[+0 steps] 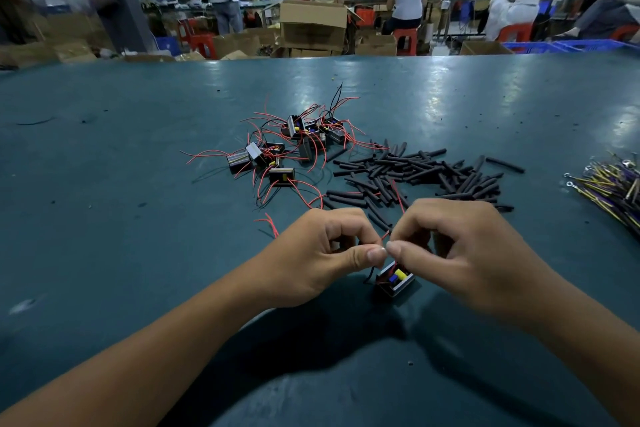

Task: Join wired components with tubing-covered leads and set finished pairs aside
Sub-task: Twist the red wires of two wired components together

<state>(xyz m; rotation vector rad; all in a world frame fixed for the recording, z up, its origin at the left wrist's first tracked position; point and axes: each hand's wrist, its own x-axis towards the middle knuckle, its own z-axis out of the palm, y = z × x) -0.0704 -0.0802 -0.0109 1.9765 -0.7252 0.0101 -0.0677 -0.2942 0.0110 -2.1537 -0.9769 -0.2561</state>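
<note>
I see a wide teal surface (138, 184) filling most of the view, its far edge running along a workshop floor crowded with cardboard boxes (313, 26) and seated people. Toward the middle of the surface lies a broad scatter of short black tubing pieces (426, 173), spreading toward the right. Just left of it, and partly touching it, sits a heap of wired components (287, 146), small black blocks with thin red and black leads trailing out in all directions. At the right edge a bundle of yellow and purple leads with ring terminals (613, 187) pokes into view, well apart from the tubing.

Nearer me, my two hands meet close to the near edge. My left hand (322, 253) has its fingers curled, thumb and forefinger pinching a thin red lead (385, 236). My right hand (460, 253) is curled likewise, thumb tip almost against the left thumb, pinching at the same spot; I cannot tell whether a tubing piece is under its fingers. Directly below the thumbs one component (394, 279) rests on the surface, tilted, yellow and blue parts showing inside its black frame.
</note>
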